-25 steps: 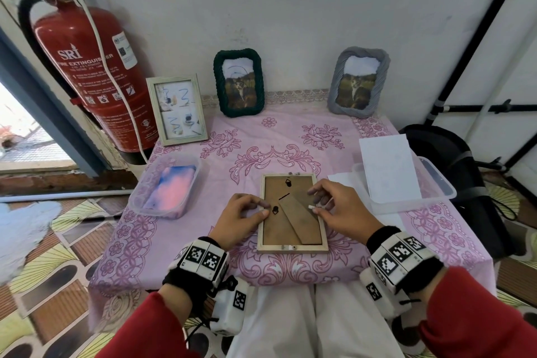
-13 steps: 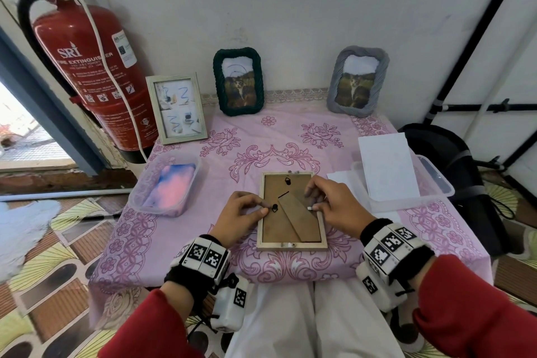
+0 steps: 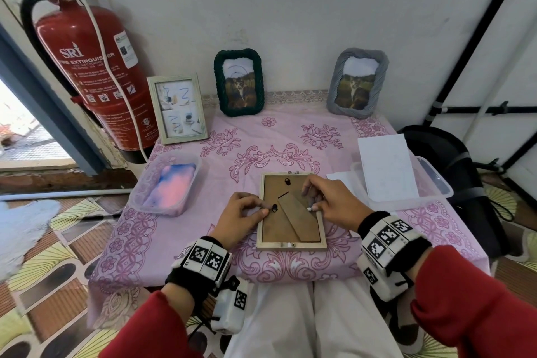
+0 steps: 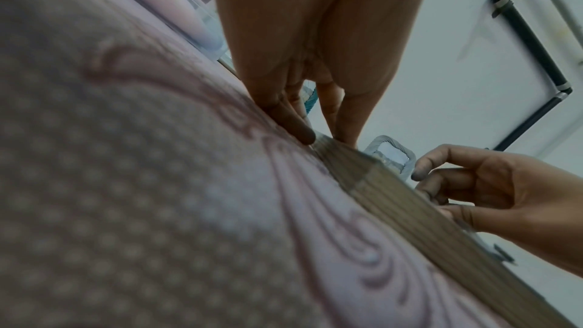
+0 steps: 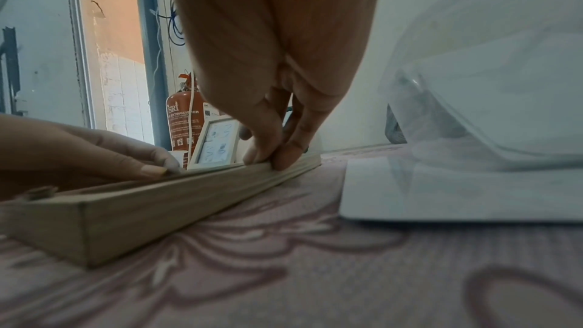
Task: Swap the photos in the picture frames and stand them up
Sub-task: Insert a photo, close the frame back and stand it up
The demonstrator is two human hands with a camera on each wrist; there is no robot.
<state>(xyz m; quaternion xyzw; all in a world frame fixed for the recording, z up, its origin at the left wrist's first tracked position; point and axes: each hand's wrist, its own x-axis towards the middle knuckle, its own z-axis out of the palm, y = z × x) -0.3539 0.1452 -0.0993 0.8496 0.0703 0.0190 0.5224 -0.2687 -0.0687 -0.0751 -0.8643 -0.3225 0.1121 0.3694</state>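
A light wooden picture frame [image 3: 290, 245] lies face down near the table's front edge, brown backing and folded easel leg up. My left hand [image 3: 261, 211] pinches its left rail beside a black turn clip [image 3: 274, 208]. My right hand [image 3: 312, 203] pinches the right rail at a small pale tab. In the left wrist view my left hand [image 4: 325, 136] straddles the frame [image 4: 394, 196] edge. The right wrist view shows the right hand [image 5: 268, 158], thumb outside the rail [image 5: 157, 198]. Against the wall stand a pale frame [image 3: 177, 110], a green frame [image 3: 239, 83] and a grey frame [image 3: 356, 83].
A clear tub [image 3: 136, 197] at the left holds a pink and blue print. A second clear tub [image 3: 441, 183] at the right carries a white sheet [image 3: 386, 168]. A red fire extinguisher [image 3: 96, 67] stands at the back left, a black bag [image 3: 453, 171] off the right edge.
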